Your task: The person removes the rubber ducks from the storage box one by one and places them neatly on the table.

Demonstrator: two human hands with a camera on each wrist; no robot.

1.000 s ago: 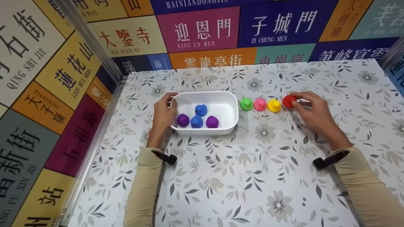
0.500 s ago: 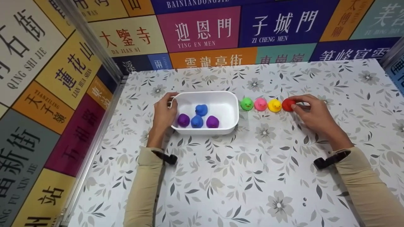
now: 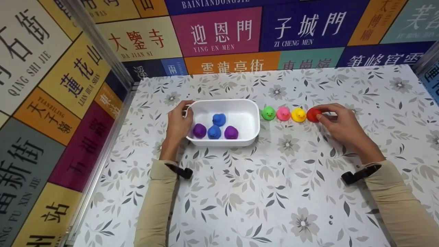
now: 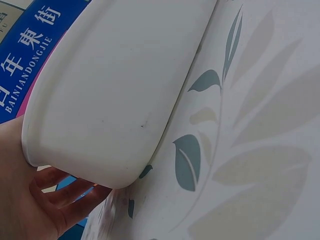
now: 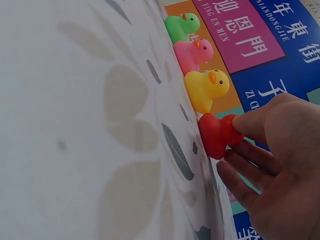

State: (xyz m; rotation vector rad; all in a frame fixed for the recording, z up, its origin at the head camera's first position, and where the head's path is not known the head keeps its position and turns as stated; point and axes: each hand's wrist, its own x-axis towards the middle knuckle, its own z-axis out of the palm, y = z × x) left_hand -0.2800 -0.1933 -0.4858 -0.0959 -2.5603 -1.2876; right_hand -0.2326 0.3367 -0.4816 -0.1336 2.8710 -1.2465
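Observation:
A white plastic tub (image 3: 240,142) stands on the table, and my left hand (image 3: 179,121) grips its left end, thumb over the rim. Inside lie two blue rubber ducks (image 3: 218,119) and two purple rubber ducks (image 3: 231,132). To the right of the tub, a green duck (image 3: 268,113), a pink duck (image 3: 283,113) and a yellow duck (image 3: 298,115) stand in a row. At the row's right end is a red duck (image 5: 214,136), which my right hand (image 3: 341,123) pinches by the head between thumb and fingers. In the right wrist view it stands upright on the table.
The table's cloth (image 3: 247,192) has a grey leaf and flower print. Sign-covered panels (image 3: 219,37) rise along the back edge and on the left side. A black wrist strap with a camera (image 3: 356,174) sits on each sleeve.
Over the first half second my right hand lowered the red duck slightly toward the front, into line beside the yellow one. The left hand and tub have stayed put.

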